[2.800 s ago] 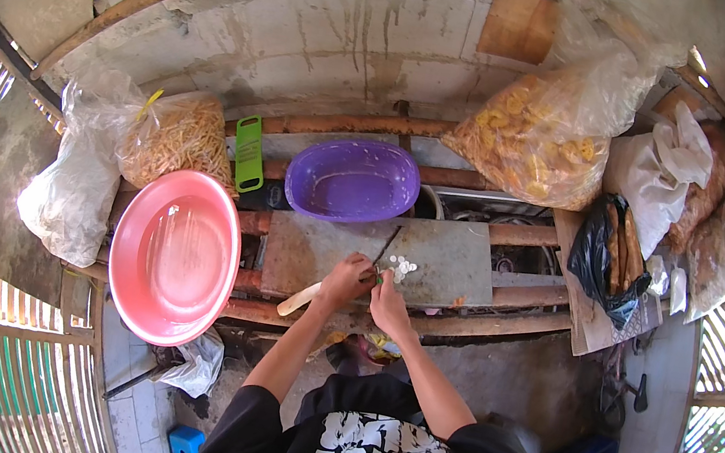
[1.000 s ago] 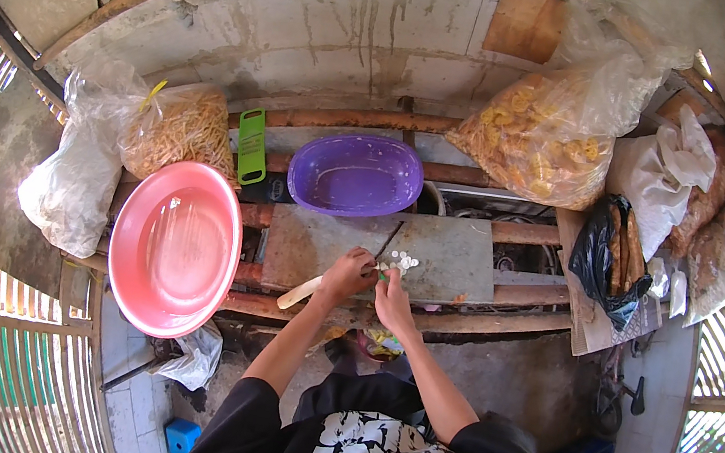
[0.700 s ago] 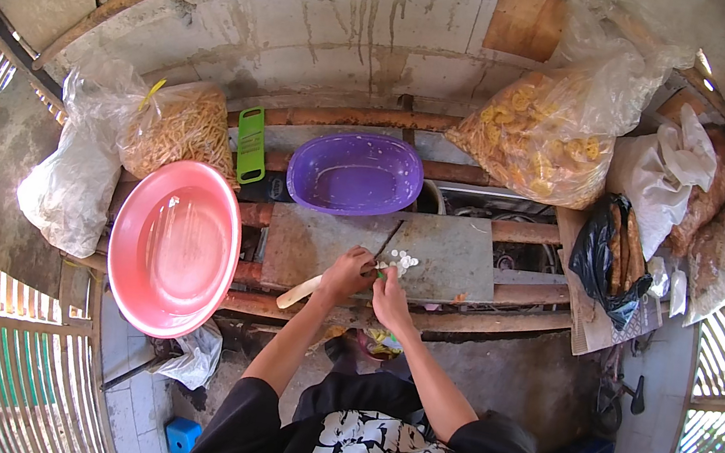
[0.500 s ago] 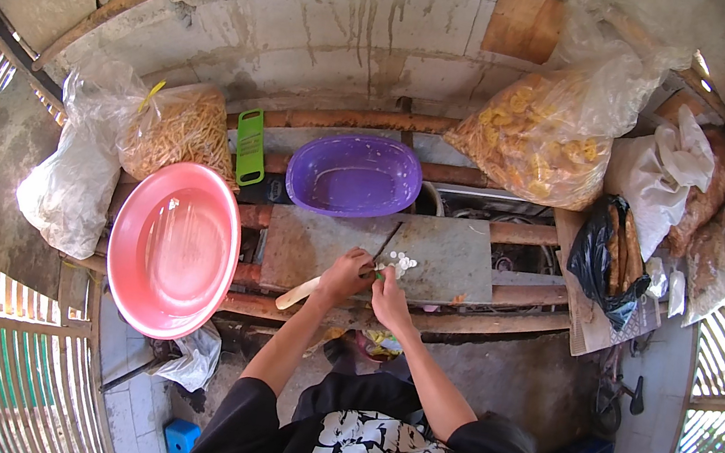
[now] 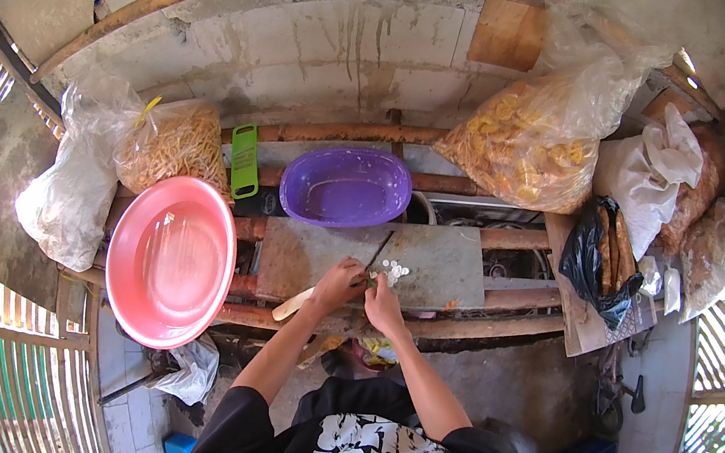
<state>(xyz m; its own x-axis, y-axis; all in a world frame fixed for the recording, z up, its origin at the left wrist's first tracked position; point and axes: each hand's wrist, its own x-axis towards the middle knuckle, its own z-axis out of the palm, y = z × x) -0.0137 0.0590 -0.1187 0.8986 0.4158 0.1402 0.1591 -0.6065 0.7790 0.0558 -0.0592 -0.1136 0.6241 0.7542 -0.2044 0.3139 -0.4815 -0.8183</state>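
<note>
Both of my hands work close together over a grey board (image 5: 443,258). My left hand (image 5: 342,282) is closed around what looks like a knife. Its narrow dark blade (image 5: 382,246) points away from me, and a pale wooden handle-like piece (image 5: 292,305) sticks out below that wrist. Beside it my right hand (image 5: 383,302) is closed, pinching a small green thing (image 5: 372,277) mostly hidden by the fingers. Just beyond the right fingers lies a small heap of round white slices (image 5: 394,270) on the board.
A purple basin (image 5: 341,209) stands behind the board and a pink basin (image 5: 161,327) to its left. A green grater-like tool (image 5: 244,165) leans nearby. Bags of yellow snacks (image 5: 528,139) and pale sticks (image 5: 178,145) sit at the back; a black plastic bag (image 5: 589,262) lies at right.
The whole view has shifted slightly. My hands stay together beside the white slices, with only small finger movement.
</note>
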